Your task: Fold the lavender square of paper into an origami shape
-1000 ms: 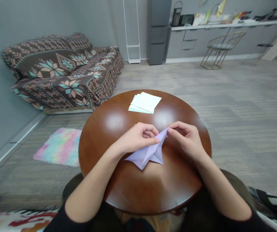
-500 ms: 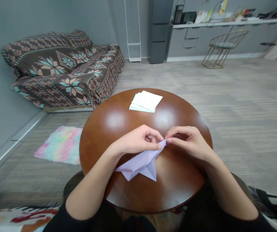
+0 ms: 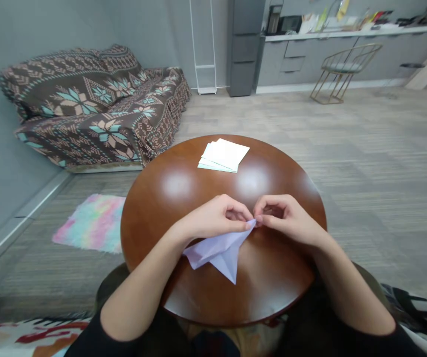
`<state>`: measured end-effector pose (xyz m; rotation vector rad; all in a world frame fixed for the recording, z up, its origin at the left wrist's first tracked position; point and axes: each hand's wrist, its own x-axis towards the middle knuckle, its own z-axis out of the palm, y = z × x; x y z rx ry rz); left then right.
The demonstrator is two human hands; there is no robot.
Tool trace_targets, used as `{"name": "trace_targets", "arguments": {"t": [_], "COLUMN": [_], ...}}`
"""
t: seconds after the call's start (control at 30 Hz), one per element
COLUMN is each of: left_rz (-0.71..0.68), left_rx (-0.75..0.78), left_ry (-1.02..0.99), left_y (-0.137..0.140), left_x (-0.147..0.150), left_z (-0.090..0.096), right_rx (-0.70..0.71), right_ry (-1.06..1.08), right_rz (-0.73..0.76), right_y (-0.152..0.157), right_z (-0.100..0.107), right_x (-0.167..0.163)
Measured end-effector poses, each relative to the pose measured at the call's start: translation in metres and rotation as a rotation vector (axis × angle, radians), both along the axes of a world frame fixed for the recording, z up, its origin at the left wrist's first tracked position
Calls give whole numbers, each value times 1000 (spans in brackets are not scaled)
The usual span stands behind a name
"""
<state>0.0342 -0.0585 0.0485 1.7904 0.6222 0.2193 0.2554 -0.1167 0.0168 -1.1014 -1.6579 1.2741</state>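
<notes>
Over the near half of the round table, a folded sheet of lilac origami paper [image 3: 218, 249] hangs between my hands, with pointed flaps toward me and to the left. My left hand [image 3: 222, 215] pinches it near its upper right tip, thumb in front and the other fingers curled behind. At the very tip, the thumb and forefinger of my right hand [image 3: 283, 218] close on the paper. The back of the folded piece is hidden by my left hand and forearm.
A brown round wooden table [image 3: 153, 208] stands before me. Toward its far edge lies a fanned stack of pale paper squares [image 3: 226, 154]. Beyond are a draped sofa [image 3: 101, 106], a pastel fluffy rug [image 3: 90, 223] and a wire-frame chair [image 3: 341, 67].
The folded paper has turned slightly, its near flap now pointing further down and its left end drawn in. Both hands keep their pinch near the tip, with my right fingers a little more curled.
</notes>
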Motion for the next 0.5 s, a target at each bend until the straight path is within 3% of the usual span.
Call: {"name": "trace_targets", "arguments": {"t": [0.37,0.43,0.5], "left_rz": [38,91,228], "left_rx": [9,-5,-17], "left_ry": [-12,-57,-160], "left_y": [-5,-5,-5], "left_x": [4,5,7], "left_z": [-8,-7,-5], "right_rx": [-109,-69,-10], "right_ry": [-17,26,118], "right_rz": [95,24,-93], "right_y": [3,4,5], "right_z": [-1,-3,-4], "right_x": [-1,-3,-8]}}
